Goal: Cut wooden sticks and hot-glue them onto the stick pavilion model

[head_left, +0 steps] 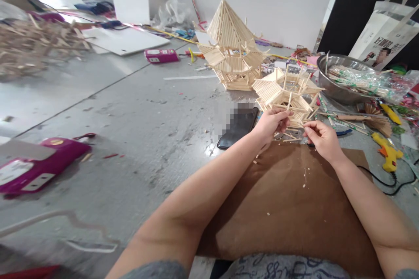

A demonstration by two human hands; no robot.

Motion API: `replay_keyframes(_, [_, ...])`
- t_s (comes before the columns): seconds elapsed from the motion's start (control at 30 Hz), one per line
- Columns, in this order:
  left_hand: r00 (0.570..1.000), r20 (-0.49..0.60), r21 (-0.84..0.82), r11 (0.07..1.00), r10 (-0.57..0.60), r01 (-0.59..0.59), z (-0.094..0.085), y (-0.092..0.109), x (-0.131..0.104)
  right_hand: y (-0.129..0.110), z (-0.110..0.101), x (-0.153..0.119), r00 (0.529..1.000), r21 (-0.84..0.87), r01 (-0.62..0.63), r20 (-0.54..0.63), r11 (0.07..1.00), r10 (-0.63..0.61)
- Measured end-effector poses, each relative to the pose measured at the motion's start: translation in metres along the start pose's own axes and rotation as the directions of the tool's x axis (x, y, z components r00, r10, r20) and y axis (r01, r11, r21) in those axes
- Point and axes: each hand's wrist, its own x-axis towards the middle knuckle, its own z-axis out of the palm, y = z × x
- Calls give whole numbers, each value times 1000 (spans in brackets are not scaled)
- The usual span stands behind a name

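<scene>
Both of my hands are in front of a small six-sided model (pixel 268 91) built of thin wooden sticks, low on the table. My left hand (pixel 274 123) is closed in a pinch, and a thin wooden stick (pixel 290 101) rises from its fingertips. To its right, my right hand (pixel 322 138) pinches thumb and forefinger together near the model's front edge; whatever is between them is too small to make out. Behind stands a taller stick pagoda (pixel 231 30) with a pointed roof. Short stick offcuts lie below the fingers.
A brown board (pixel 294 213) with crumbs lies under my forearms. Left of my hands is a dark phone (pixel 244 126). A yellow glue gun (pixel 388 152) with a cord lies right, below a metal bowl (pixel 337 83) of packaged sticks. Purple power strips (pixel 62 161) and a stick heap (pixel 36 43) are left.
</scene>
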Motion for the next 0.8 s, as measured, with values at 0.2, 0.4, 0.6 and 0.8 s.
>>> replay_keyframes(0.2, [1000,2,-17,1000,1,-1,4,-1,-2,-1,1,-1,1000,1,-6,14,1000,6])
replay_keyframes(0.4, [1000,-16,3,1000,2,-2,5,-2,-2,-3,1,-2,1000,11,-12,10,1000,12])
replay_keyframes(0.6, [1000,-24,9,1000,1,-1,5,-2,-2,-10,-8,0,1000,-19,14,-24,1000,-15])
replay_keyframes(0.8, [1000,0,7,1000,-18,18,2,-1,-1,-36,-54,-2,969,-154,101,-210,983,-132])
